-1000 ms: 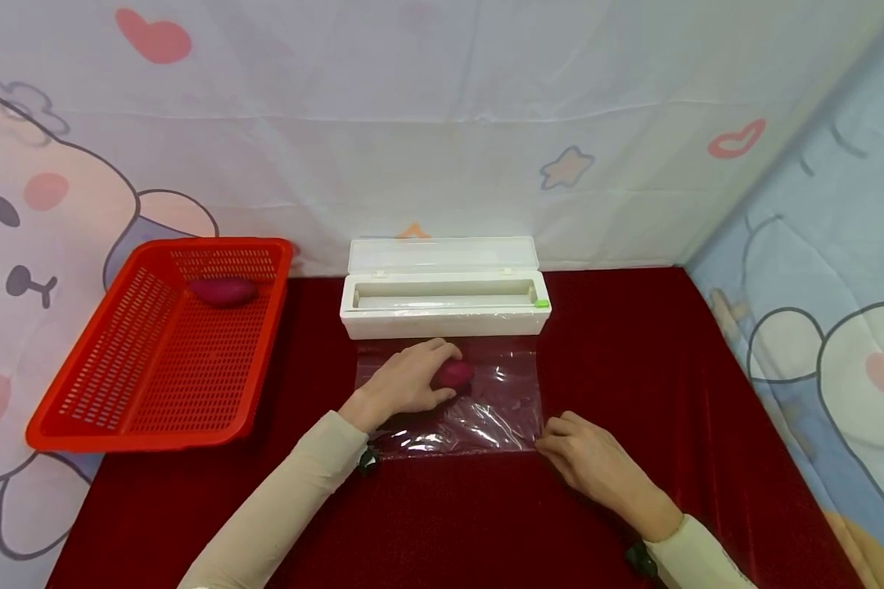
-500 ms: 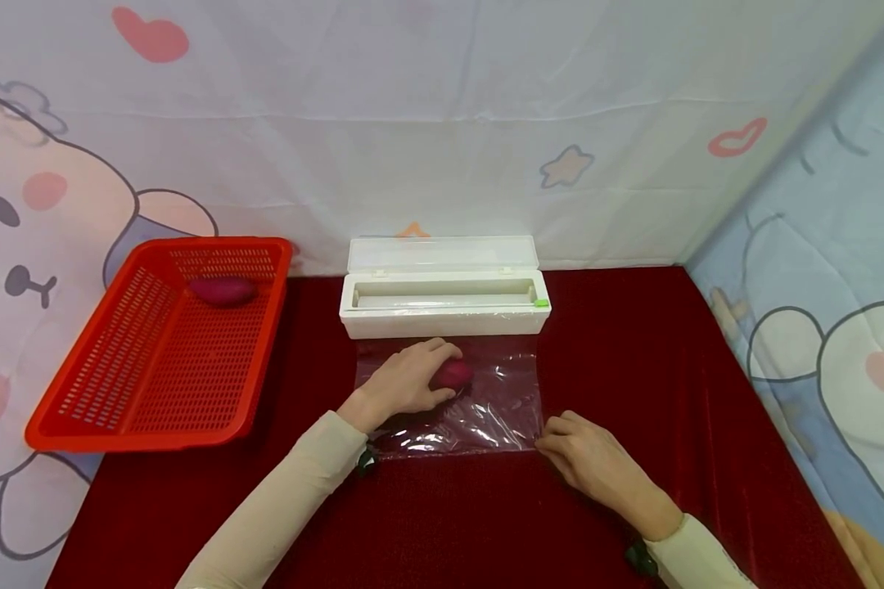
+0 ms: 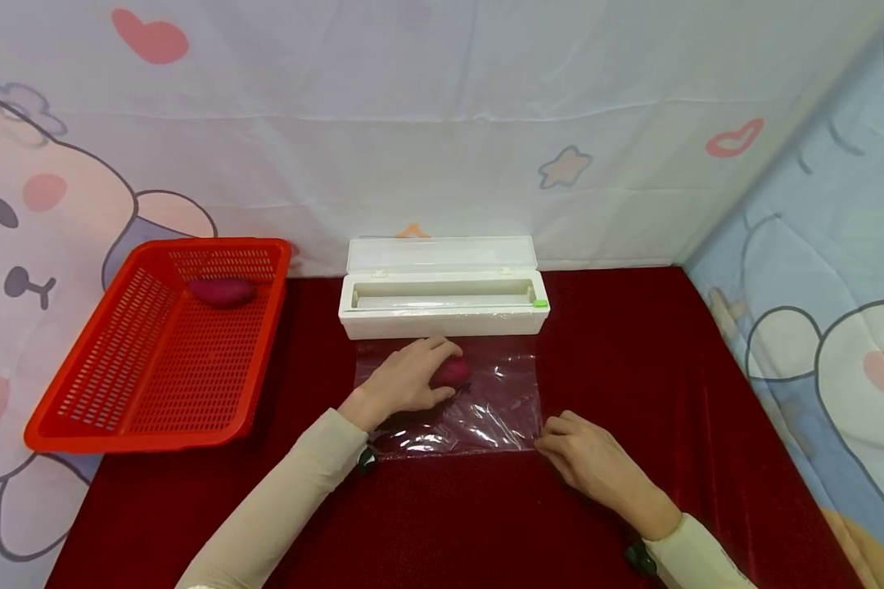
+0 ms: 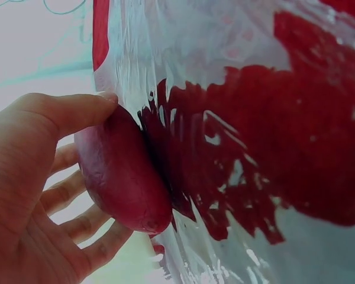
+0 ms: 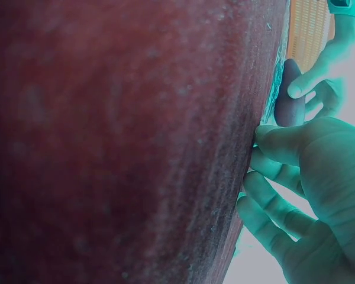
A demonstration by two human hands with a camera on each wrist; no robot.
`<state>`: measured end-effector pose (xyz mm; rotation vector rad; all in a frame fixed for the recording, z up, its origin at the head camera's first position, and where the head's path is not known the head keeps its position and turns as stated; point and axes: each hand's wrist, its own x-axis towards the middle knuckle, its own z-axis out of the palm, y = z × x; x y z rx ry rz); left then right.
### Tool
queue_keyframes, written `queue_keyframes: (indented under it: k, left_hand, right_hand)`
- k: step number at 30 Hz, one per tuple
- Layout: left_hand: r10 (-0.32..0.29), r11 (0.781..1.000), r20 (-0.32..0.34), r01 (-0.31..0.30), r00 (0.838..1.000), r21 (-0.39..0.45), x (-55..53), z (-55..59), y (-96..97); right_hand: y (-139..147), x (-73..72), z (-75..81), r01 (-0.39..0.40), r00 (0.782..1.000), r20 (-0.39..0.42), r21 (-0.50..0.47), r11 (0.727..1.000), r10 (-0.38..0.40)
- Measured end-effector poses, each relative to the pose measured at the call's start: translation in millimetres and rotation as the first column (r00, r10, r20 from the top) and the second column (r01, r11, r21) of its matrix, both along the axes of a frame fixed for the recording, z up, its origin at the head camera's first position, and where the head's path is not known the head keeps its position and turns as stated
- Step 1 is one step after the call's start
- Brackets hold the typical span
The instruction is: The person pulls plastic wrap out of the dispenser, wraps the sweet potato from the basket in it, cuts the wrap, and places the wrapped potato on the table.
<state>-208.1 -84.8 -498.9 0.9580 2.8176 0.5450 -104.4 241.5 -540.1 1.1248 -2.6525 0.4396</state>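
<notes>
A purple sweet potato point(image 4: 127, 171) lies on a sheet of clear plastic wrap point(image 3: 497, 409), which is spread in front of the white wrap dispenser point(image 3: 445, 323). My left hand point(image 3: 405, 380) holds the sweet potato, thumb on the near side and fingers round the far side. In the head view the hand hides part of it. At the wrap's near right corner, my right hand point(image 3: 597, 466) pinches the edge between thumb and fingers, low against the cloth. The right wrist view shows that thumb point(image 5: 278, 142) close to the cloth surface.
A red plastic basket point(image 3: 258, 384) stands at the left with another purple sweet potato point(image 3: 222, 291) inside. The dispenser's lid point(image 3: 442, 255) is raised, and a green slider point(image 3: 541, 303) sits at its right end. Dark red cloth point(image 3: 457, 523) covers the table; printed curtains hang behind and beside it.
</notes>
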Motion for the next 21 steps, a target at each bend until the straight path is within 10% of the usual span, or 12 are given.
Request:
queue_keyframes:
  k: [9, 21]
  left_hand:
    - [0.007, 1.0, -0.002, -0.007, 1.0, -0.007, -0.7, 0.9, -2.2]
    - [0.024, 0.999, -0.175, -0.027, 0.984, -0.018, 18.1, 17.6, -26.1]
  right_hand:
    - [0, -0.2, -1.5, -0.006, 1.0, 0.002, 0.001, 1.0, 0.006]
    - [-1, -1.1, -0.7, -0.011, 1.0, -0.015, 0.006, 1.0, 0.011]
